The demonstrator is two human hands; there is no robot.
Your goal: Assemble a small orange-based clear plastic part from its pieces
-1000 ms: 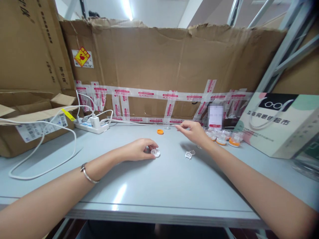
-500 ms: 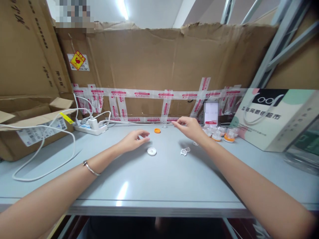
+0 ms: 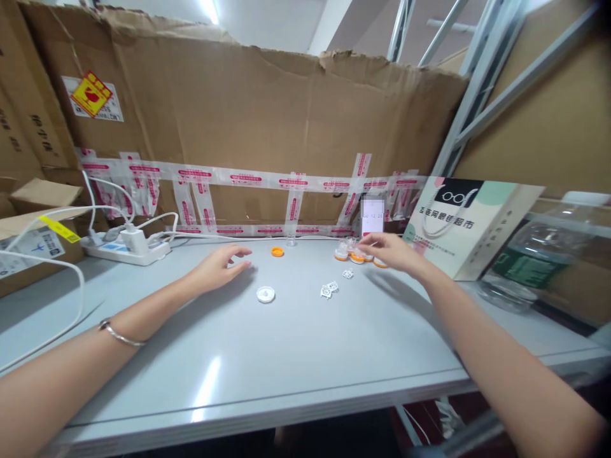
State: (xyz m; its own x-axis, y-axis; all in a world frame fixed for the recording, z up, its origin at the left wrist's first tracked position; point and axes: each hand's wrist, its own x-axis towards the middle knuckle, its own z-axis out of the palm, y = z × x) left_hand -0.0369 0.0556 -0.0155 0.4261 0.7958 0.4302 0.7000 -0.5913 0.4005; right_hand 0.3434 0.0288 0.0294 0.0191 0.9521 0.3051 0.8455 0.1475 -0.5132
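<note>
My left hand (image 3: 217, 266) hovers low over the grey table (image 3: 296, 356), fingers loosely stretched, holding nothing. A small white round cap (image 3: 265, 294) lies just to its right, apart from it. An orange ring (image 3: 277, 252) sits farther back. My right hand (image 3: 391, 250) reaches to the back right and rests among a cluster of small clear containers with orange bases (image 3: 351, 252); its fingers curl over them and I cannot make out a grip. Small white lattice pieces (image 3: 329, 289) lie between the hands.
A taped cardboard wall (image 3: 267, 133) closes the back. A white power strip (image 3: 126, 249) with cables sits at the back left beside a cardboard box (image 3: 33, 242). A printed paper bag (image 3: 465, 222) and a clear plastic bottle (image 3: 534, 267) stand at the right. A small phone (image 3: 373, 218) leans on the wall.
My left hand let go of the white cap and drew back to the left. My right hand moved right to the orange-based containers. The view swung right.
</note>
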